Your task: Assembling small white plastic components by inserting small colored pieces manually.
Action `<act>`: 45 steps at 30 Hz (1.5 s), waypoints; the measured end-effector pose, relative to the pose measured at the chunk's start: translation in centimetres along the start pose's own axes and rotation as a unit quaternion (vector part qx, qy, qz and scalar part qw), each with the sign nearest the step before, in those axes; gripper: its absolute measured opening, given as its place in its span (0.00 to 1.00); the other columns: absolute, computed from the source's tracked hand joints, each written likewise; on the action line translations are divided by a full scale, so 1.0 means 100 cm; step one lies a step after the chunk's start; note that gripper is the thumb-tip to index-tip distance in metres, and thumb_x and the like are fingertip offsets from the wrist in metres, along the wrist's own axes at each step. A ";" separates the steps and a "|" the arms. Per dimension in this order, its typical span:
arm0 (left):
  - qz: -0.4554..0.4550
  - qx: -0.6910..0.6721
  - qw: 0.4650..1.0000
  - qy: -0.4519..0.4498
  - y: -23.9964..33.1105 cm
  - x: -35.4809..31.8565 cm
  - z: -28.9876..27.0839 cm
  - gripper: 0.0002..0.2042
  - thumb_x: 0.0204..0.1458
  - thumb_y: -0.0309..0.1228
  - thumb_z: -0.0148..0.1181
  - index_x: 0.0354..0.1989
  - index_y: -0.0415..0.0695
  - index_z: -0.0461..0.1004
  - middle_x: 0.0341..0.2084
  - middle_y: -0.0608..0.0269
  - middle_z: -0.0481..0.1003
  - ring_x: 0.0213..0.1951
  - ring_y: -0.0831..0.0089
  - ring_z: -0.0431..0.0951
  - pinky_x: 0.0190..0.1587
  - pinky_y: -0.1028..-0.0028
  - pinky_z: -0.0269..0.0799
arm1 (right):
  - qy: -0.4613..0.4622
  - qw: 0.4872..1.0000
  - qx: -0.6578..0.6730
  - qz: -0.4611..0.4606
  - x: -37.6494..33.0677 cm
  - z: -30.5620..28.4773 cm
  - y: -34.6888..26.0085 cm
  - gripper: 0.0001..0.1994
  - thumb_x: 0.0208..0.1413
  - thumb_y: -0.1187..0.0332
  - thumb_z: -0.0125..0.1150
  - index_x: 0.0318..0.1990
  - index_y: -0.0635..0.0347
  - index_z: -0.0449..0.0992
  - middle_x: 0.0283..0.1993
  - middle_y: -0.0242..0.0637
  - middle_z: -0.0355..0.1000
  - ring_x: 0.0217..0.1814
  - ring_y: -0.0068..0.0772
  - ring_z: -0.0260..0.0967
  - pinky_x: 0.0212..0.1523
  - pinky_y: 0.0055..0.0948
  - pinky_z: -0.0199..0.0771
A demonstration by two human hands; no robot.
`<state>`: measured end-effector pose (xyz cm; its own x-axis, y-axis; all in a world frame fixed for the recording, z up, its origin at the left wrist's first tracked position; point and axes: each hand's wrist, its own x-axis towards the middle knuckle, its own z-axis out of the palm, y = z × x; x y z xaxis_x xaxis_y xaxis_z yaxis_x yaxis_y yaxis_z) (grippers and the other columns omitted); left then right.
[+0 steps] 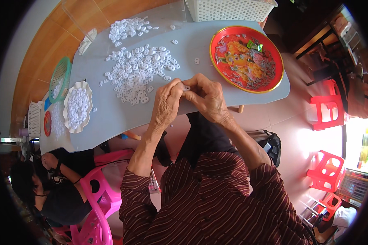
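Observation:
Near the table's front edge, both my hands meet around one small white plastic piece [187, 87] with dark holes. My left hand [169, 100] is closed, its fingertips pinching the piece's left side. Fingers curled, my right hand [206, 96] grips the same piece from the right. A loose heap of similar white pieces [139, 69] spreads over the table just beyond and left of my hands. To the right sits a round red tray [279, 61] with a gold rim and a flower pattern, strewn with many small metallic pins and a green wrapper [254, 45].
A white scalloped dish [89, 118] of white pieces and a green basket [60, 77] stand at the left. A white perforated basket [233, 11] is at the back. Another person [65, 183] sits at lower left by a pink chair [104, 188]. Red stools [328, 108] stand on the right.

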<state>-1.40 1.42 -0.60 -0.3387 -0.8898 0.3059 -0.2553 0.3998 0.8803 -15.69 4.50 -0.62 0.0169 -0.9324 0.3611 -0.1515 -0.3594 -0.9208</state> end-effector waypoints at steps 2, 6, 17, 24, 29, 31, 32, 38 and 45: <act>0.002 -0.004 1.000 0.007 0.003 0.001 0.000 0.10 0.55 0.30 0.42 0.26 0.36 0.59 0.16 0.54 0.54 0.20 0.70 0.52 0.23 0.70 0.57 | -0.011 0.999 0.023 0.023 0.001 -0.001 -0.001 0.08 0.50 0.75 0.62 0.35 0.68 0.70 0.26 0.40 0.74 0.26 0.24 0.72 0.29 0.25 0.71; -0.052 -0.021 0.998 0.000 0.008 0.001 -0.001 0.13 0.58 0.34 0.42 0.27 0.36 0.60 0.15 0.57 0.55 0.20 0.74 0.54 0.23 0.70 0.57 | -0.026 0.993 0.096 0.065 0.002 -0.003 0.006 0.09 0.54 0.73 0.59 0.40 0.68 0.71 0.29 0.36 0.74 0.29 0.20 0.70 0.30 0.22 0.71; -0.065 -0.087 0.993 0.036 -0.001 -0.010 -0.004 0.17 0.61 0.35 0.42 0.24 0.36 0.64 0.12 0.66 0.60 0.18 0.80 0.58 0.23 0.76 0.56 | 0.122 0.988 -0.071 -0.059 0.148 -0.099 -0.015 0.09 0.54 0.72 0.53 0.38 0.70 0.74 0.31 0.34 0.72 0.26 0.19 0.65 0.30 0.20 0.69; -0.041 -0.273 0.956 0.101 -0.012 -0.009 0.002 0.16 0.60 0.33 0.41 0.22 0.37 0.65 0.15 0.69 0.62 0.21 0.82 0.60 0.26 0.79 0.57 | 0.197 0.935 -0.279 -0.096 0.193 -0.103 0.009 0.10 0.52 0.64 0.56 0.35 0.60 0.78 0.32 0.41 0.76 0.33 0.33 0.75 0.36 0.30 0.73; -0.093 -0.211 0.969 0.084 -0.008 -0.013 -0.006 0.16 0.61 0.34 0.42 0.23 0.38 0.65 0.16 0.69 0.62 0.22 0.83 0.59 0.27 0.80 0.56 | -0.116 0.969 -0.215 -0.034 0.156 -0.012 0.033 0.07 0.47 0.68 0.59 0.32 0.60 0.78 0.30 0.43 0.76 0.30 0.37 0.75 0.36 0.30 0.73; -0.096 -0.210 0.970 0.078 -0.004 -0.010 -0.004 0.16 0.61 0.35 0.42 0.23 0.38 0.66 0.15 0.70 0.62 0.22 0.83 0.59 0.27 0.80 0.56 | -0.116 0.964 -0.236 -0.035 0.150 0.004 0.039 0.08 0.46 0.68 0.59 0.33 0.61 0.78 0.29 0.44 0.75 0.31 0.40 0.75 0.36 0.33 0.74; -0.099 -0.205 0.971 0.076 -0.004 -0.011 -0.004 0.16 0.61 0.35 0.42 0.23 0.39 0.66 0.15 0.70 0.62 0.22 0.83 0.59 0.26 0.80 0.55 | -0.172 0.948 -0.258 -0.077 0.148 0.011 0.038 0.09 0.45 0.68 0.59 0.33 0.62 0.78 0.29 0.44 0.75 0.31 0.42 0.74 0.36 0.34 0.74; -0.113 -0.201 0.969 0.084 -0.003 -0.013 -0.007 0.16 0.60 0.36 0.43 0.23 0.39 0.66 0.16 0.70 0.62 0.22 0.84 0.58 0.26 0.80 0.55 | -0.243 0.922 -0.296 -0.063 0.144 0.006 0.031 0.08 0.46 0.70 0.60 0.33 0.63 0.77 0.27 0.41 0.74 0.27 0.36 0.72 0.32 0.32 0.72; -0.097 -0.200 0.971 0.092 -0.005 -0.012 -0.004 0.17 0.60 0.36 0.43 0.22 0.39 0.65 0.16 0.69 0.63 0.23 0.81 0.61 0.28 0.79 0.58 | -0.235 0.923 -0.289 -0.093 0.128 -0.016 0.026 0.07 0.45 0.72 0.59 0.34 0.62 0.77 0.29 0.41 0.74 0.27 0.38 0.72 0.32 0.32 0.72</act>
<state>-0.49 2.18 -1.20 -0.1424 -0.9787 0.1477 0.0867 0.1363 0.9869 -17.47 -8.27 1.81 0.5030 -0.8190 0.2759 -0.6020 -0.5611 -0.5682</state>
